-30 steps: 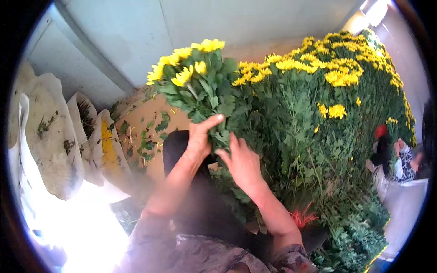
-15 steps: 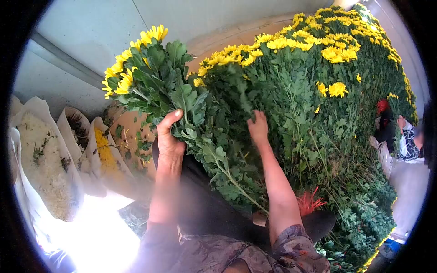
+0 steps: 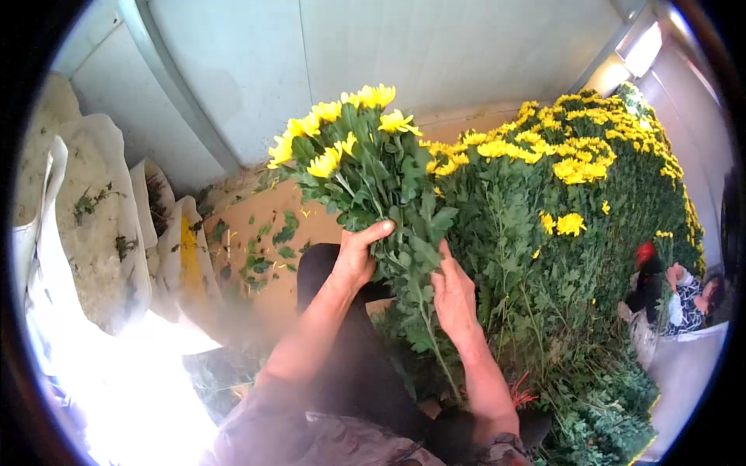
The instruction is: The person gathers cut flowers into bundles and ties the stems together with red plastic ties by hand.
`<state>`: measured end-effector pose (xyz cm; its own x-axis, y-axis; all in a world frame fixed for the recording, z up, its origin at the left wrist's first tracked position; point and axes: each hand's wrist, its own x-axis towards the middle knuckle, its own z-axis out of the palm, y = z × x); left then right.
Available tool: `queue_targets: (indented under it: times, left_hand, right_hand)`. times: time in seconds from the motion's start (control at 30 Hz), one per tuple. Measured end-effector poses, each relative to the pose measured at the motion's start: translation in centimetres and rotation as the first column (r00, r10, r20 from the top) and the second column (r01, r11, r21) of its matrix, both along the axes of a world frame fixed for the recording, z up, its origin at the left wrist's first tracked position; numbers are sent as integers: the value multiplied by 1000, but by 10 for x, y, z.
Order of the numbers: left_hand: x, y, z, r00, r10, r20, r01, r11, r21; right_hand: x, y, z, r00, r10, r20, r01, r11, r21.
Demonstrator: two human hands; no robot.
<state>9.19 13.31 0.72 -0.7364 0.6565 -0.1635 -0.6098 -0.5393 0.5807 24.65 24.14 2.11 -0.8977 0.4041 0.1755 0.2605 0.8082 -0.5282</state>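
Note:
Yellow flowers on leafy green stems form a bunch at the middle of the view. My left hand is wrapped round its stems, thumb across the front. Just to the right, my right hand has its fingers bent at a leafy stem on the bunch's right side; whether it pinches that stem is not clear. One long stem hangs below, between my forearms. A large pile of yellow flowers lies directly right of the hands.
White sacks stand at the left, one with yellow petals. Loose leaves lie on the brown floor. Red strings are near my right forearm. Another person is at the far right. A pale wall rises behind.
Since half a second ago, my right hand has come back from the pile to the bunch. One more flower shows at the bunch's right side. The view has shifted.

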Motion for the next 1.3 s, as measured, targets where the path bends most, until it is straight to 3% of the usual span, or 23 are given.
queue_targets:
  times: [0.07, 0.13, 0.2, 0.23, 0.27, 0.33, 0.37, 0.47, 0.53, 0.57, 0.6, 0.63, 0.7, 0.73, 0.77, 0.83, 0.87, 0.93, 1.0, 1.13, 1.2, 1.23, 1.3]
  left_hand:
    - [-1, -3, -10, 1000, -19, -6, 18, 1000, -23]
    - [-1, -2, -17, 997, -13, 74, 13, 1000, 0]
    - [-1, -1, -22, 995, -58, 79, 55, 998, 41]
    - [1, -2, -21, 999, -35, 9, 34, 998, 56]
    - [3, -2, -20, 998, -11, -57, 15, 998, 68]
    - [9, -4, -10, 997, -8, -76, 10, 1000, 24]
    - [8, -4, -9, 997, -46, -68, 44, 999, -24]
    - [9, -4, -8, 997, -59, -45, 52, 988, -142]
    - [7, -5, -23, 994, 35, -100, -69, 928, -366]
    - [5, -5, -30, 998, 50, 23, -39, 934, -355]
    - [2, -10, -27, 999, 33, 6, -27, 906, -422]
    - [2, -11, -27, 993, 103, -60, -118, 924, -363]
    - [-3, -19, -14, 997, 71, 32, -51, 904, -424]
    - [4, -20, 5, 986, 165, 10, -144, 886, -442]
    - [-10, -28, -8, 993, 117, -32, -119, 893, -435]
    - [-20, -32, -21, 997, 62, 47, -51, 978, -203]
    - [-21, -32, -20, 998, 24, 54, -17, 990, -138]
    - [-18, -26, -21, 994, 87, 71, -78, 989, -126]
    - [-21, -24, -27, 995, 12, 100, 6, 984, -176]
    - [-13, -11, -19, 994, 79, 71, -63, 976, -210]
    - [-17, -15, -24, 994, 89, 69, -70, 969, -236]
    - [-20, -19, -28, 997, 47, 55, -34, 974, -224]
    - [-21, -22, -34, 998, 39, 50, -26, 970, -244]
  right_hand:
    - [1, -7, 13, 997, -76, 0, 75, 986, -152]
    - [1, -11, 6, 997, -72, -26, 70, 995, -73]
    - [-1, -17, 5, 984, -87, 155, 113, 979, -170]
    - [1, -17, -2, 995, -63, 73, 64, 998, -11]
    - [0, -16, -5, 995, -67, 75, 68, 998, -9]
    - [3, -18, -10, 971, 3, 238, -24, 996, 84]
    - [4, -20, -15, 976, 18, 216, -54, 986, 159]
    - [2, -27, -16, 976, 48, 213, -62, 996, 57]
    - [3, -33, -20, 954, 35, 299, -57, 996, 66]
    - [1, -37, -15, 958, 61, 281, -65, 998, 7]
    - [2, -38, -8, 962, 82, 260, -72, 996, -49]
    - [6, -34, -3, 960, 39, 276, -25, 998, -57]
    - [10, -19, 2, 969, 216, 118, -213, 976, -39]
    - [15, -5, -18, 978, 167, -123, -160, 985, 61]
    - [23, 23, -32, 979, 80, -186, -57, 990, 126]
    - [44, 79, -58, 913, -350, -212, 376, 921, 100]
    - [57, 110, -90, 833, -527, -169, 553, 778, 297]
    - [86, 158, -152, 634, -773, 16, 717, 596, 360]
    - [92, 174, -167, 557, -727, 401, 732, 658, 175]
    - [104, 170, -161, 756, -628, 183, 619, 777, 113]
    - [109, 148, -115, 723, -677, 139, 639, 731, 240]
    - [118, 146, -113, 801, -598, -22, 565, 743, 360]
    - [127, 142, -116, 804, -592, 59, 542, 770, 337]
